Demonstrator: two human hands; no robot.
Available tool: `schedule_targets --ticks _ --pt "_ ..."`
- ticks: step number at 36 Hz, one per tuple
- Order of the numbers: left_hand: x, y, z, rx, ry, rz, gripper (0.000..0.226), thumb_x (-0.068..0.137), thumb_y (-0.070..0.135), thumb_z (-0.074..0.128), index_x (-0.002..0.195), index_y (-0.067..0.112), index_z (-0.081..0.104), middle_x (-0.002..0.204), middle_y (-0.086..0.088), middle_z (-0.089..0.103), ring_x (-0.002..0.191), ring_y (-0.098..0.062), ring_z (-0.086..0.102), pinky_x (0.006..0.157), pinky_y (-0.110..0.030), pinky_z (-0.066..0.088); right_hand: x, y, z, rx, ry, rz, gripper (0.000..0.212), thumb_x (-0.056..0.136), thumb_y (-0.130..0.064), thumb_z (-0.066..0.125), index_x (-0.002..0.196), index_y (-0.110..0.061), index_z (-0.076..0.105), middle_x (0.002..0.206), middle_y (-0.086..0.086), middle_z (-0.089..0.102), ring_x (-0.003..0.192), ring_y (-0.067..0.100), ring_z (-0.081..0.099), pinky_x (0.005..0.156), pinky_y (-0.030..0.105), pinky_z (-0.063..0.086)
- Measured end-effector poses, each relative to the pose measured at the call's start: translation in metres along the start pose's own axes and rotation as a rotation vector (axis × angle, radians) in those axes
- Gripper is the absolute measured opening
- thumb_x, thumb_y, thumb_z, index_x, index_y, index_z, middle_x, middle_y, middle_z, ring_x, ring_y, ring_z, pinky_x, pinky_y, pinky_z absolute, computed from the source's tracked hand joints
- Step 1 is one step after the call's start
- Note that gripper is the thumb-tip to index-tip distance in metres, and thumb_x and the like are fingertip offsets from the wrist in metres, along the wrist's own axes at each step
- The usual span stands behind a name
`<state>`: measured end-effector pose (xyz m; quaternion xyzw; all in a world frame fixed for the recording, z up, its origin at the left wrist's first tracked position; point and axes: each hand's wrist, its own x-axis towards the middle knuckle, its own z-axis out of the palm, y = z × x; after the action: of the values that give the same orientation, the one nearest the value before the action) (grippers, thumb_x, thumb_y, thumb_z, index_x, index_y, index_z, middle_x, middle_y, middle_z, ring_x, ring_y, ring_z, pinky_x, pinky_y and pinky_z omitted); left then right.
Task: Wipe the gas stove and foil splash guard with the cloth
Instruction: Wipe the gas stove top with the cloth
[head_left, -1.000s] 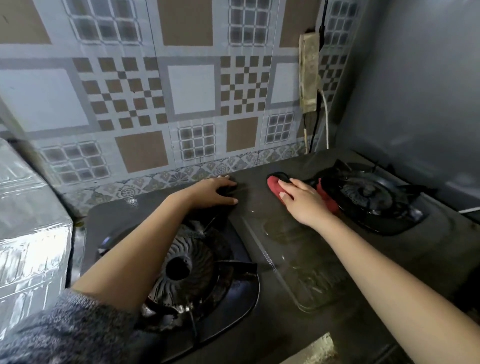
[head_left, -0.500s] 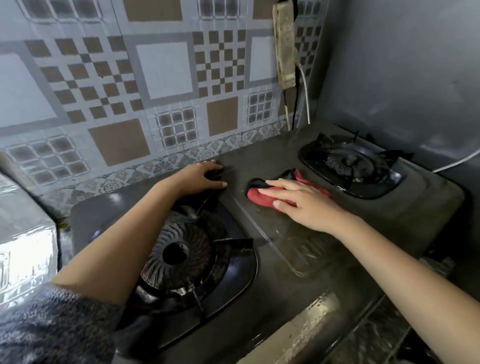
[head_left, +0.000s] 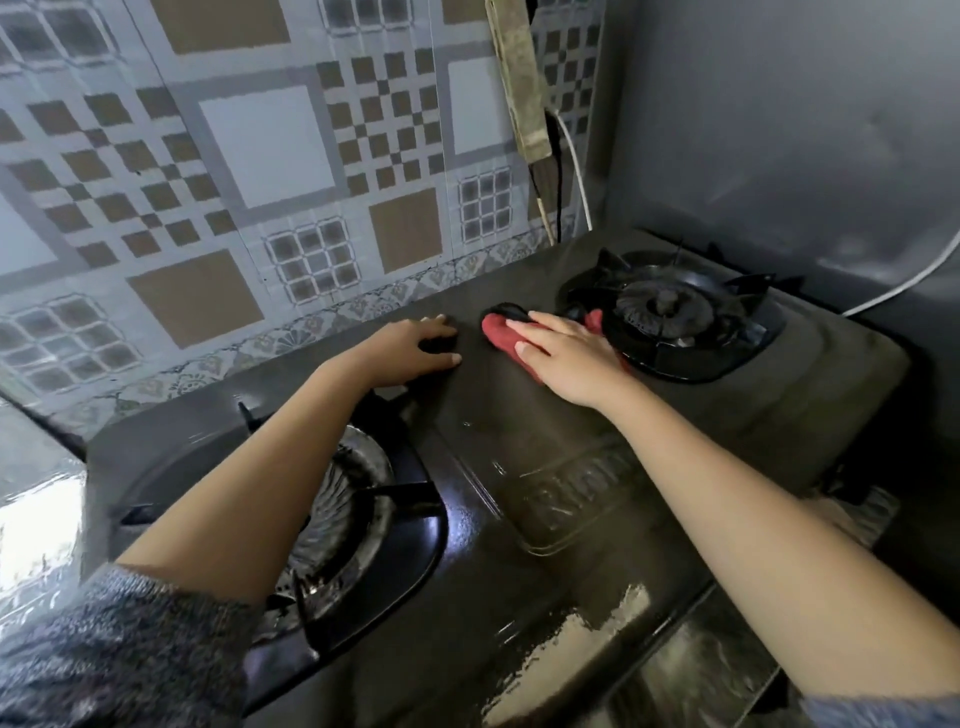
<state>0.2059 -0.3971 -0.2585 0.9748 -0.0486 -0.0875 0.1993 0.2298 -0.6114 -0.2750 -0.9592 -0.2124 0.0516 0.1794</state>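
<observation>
Gas stove (head_left: 519, 431), two burners, dark top, seen from above. Red cloth (head_left: 501, 332) flat on the stove top near its rear edge, just left of the right burner (head_left: 670, 312), one corner reaching that burner's rim. Right hand (head_left: 566, 353) palm-down on the cloth, fingers extended and pressed flat onto it, no pinch. Left hand (head_left: 415, 348) on the stove top just left of the cloth, apart from it, fingers curled loosely over a dark knob-like part, holding nothing else. Left forearm across the left burner (head_left: 343, 499); grey knit sleeve (head_left: 119, 649) at the elbow. Compared with half a second earlier: cloth and right hand displaced rightward, now touching the right burner's rim instead of lying clear of it; left hand unmoved on the stove. Foil guard (head_left: 36, 525) at the stove's left side, untouched. Tiled wall (head_left: 260, 156) behind the stove; white cable (head_left: 893, 291) beyond the right burner. Burner pans without pots.
</observation>
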Motion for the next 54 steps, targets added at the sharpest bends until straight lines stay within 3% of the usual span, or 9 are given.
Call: schedule_targets --ticks 16,31,38,43,48,54 --pt "-0.024 -0.019 -0.006 0.019 -0.076 0.108 0.055 0.088 0.041 0.056 0.139 0.028 0.039 0.152 0.007 0.026 0.141 -0.014 0.023 0.116 -0.032 0.017 -0.060 -0.041 0.030 -0.052 0.231 0.322 0.043 0.097 -0.037 0.032 0.141 -0.038 0.029 0.154 -0.002 0.021 0.139 0.028 0.018 0.111 0.043 0.015" --pt "-0.025 -0.023 -0.003 -0.010 -0.014 0.147 0.054 0.087 0.037 0.059 0.138 0.024 0.043 0.151 0.002 0.031 0.138 -0.020 0.029 0.112 -0.030 0.021 -0.079 -0.076 0.040 -0.062 0.109 0.168 0.042 0.097 -0.039 0.031 0.138 -0.048 0.028 0.153 -0.010 0.022 0.137 0.026 0.022 0.113 0.042 0.013" --pt "-0.028 -0.018 -0.004 -0.010 0.007 0.139 0.054 0.087 0.034 0.060 0.137 0.020 0.045 0.150 -0.001 0.033 0.137 -0.020 0.032 0.111 -0.029 0.021 -0.098 -0.072 0.034 -0.010 0.053 -0.043 0.038 0.098 -0.033 0.034 0.133 -0.048 0.038 0.149 -0.013 0.029 0.136 0.019 0.026 0.113 0.040 0.016" --pt "-0.028 -0.012 -0.007 0.035 -0.007 0.113 0.054 0.087 0.034 0.060 0.136 0.020 0.046 0.147 -0.003 0.038 0.134 -0.024 0.035 0.108 -0.031 0.026 -0.120 -0.051 0.023 0.089 -0.016 -0.206 0.037 0.096 -0.027 0.045 0.126 -0.048 0.048 0.144 -0.020 0.036 0.134 0.004 0.028 0.113 0.030 0.014" --pt "-0.023 0.004 -0.003 0.056 -0.004 0.112 0.050 0.086 0.029 0.060 0.133 0.017 0.048 0.141 -0.007 0.045 0.128 -0.026 0.042 0.104 -0.032 0.033 -0.128 -0.020 0.011 0.132 0.015 -0.159 0.037 0.094 -0.028 0.051 0.122 -0.052 0.049 0.140 -0.027 0.038 0.133 -0.002 0.030 0.116 0.038 0.018" --pt "-0.015 0.027 0.006 0.085 -0.027 0.131 0.055 0.087 0.032 0.058 0.138 0.014 0.043 0.145 -0.007 0.040 0.133 -0.024 0.036 0.108 -0.032 0.028 -0.109 -0.001 -0.002 -0.026 0.011 -0.066 0.037 0.097 -0.038 0.038 0.131 -0.053 0.037 0.148 -0.022 0.028 0.138 0.007 0.024 0.114 0.040 0.011"
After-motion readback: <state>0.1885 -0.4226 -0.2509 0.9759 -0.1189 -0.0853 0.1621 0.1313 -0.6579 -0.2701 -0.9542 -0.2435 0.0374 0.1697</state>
